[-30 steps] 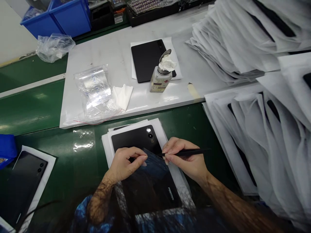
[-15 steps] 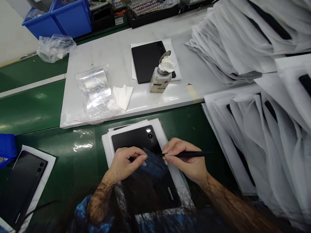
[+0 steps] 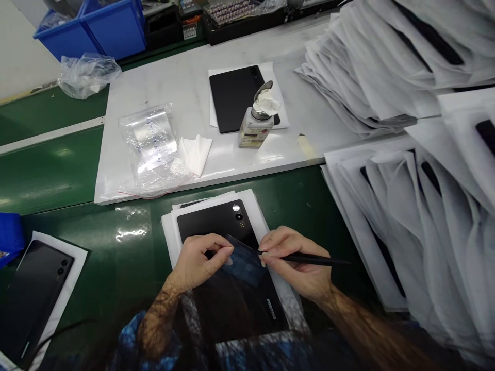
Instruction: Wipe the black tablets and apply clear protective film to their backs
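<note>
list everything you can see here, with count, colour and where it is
black panel: 1, glossy black, on white sheets at near centre, under both hands
thin tool: 1, black, in the right hand
second panel: 1, black, on white sheet, far left
third panel: 1, matte black, on the white board
white board: 1, white, across the green surface
bottle: 1, pale, cloth on top, on the board
plastic bags: 2, clear, left on the board and beyond it
folded cloth: 1, white, beside the bag
sleeved stacks: many, white, right side
bins: 2, blue, top left
left hand: pinching film on the panel
right hand: holding the tool
</note>
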`<state>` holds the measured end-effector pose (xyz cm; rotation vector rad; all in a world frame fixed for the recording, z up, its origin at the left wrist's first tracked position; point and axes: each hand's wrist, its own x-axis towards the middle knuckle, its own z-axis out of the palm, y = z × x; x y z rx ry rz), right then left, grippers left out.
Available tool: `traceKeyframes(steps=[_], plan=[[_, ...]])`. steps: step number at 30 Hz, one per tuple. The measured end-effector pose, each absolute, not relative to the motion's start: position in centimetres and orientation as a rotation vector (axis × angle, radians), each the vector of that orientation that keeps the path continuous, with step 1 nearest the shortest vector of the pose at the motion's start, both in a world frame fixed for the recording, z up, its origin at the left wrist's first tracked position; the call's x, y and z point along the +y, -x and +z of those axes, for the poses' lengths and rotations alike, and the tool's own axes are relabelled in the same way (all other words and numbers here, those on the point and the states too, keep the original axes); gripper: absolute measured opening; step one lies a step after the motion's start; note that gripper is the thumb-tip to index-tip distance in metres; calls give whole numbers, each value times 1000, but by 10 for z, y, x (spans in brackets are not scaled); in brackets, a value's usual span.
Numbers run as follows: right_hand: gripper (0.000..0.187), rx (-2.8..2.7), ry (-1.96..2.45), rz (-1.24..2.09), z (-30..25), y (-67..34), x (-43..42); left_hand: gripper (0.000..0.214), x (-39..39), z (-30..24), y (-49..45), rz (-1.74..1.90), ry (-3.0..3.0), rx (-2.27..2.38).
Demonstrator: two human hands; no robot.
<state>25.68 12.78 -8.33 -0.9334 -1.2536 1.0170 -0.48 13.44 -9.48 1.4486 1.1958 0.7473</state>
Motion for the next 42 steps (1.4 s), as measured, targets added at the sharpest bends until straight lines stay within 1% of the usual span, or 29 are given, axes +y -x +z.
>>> traceKeyframes(steps=[3, 7, 12, 28, 35, 42], plan=[[19, -1090, 958, 1041, -90, -253, 129, 17, 133, -97, 5, 726, -1420, 1207], [33, -704, 1033, 1126, -107, -245, 143, 22, 136, -96, 5, 726, -1438, 1189], [40, -576, 1078, 1177, -125, -236, 160, 24, 138, -97, 6, 734, -1483, 1179], [45, -568, 1126, 1145, -138, -225, 157, 25, 138, -98, 6, 798, -1521, 1131], [49, -595, 1144, 1125, -142, -224, 155, 22, 138, -100, 7, 819, -1510, 1126], [45, -621, 1155, 1105, -144, -224, 154, 21, 136, -102, 7, 808, -1491, 1151]])
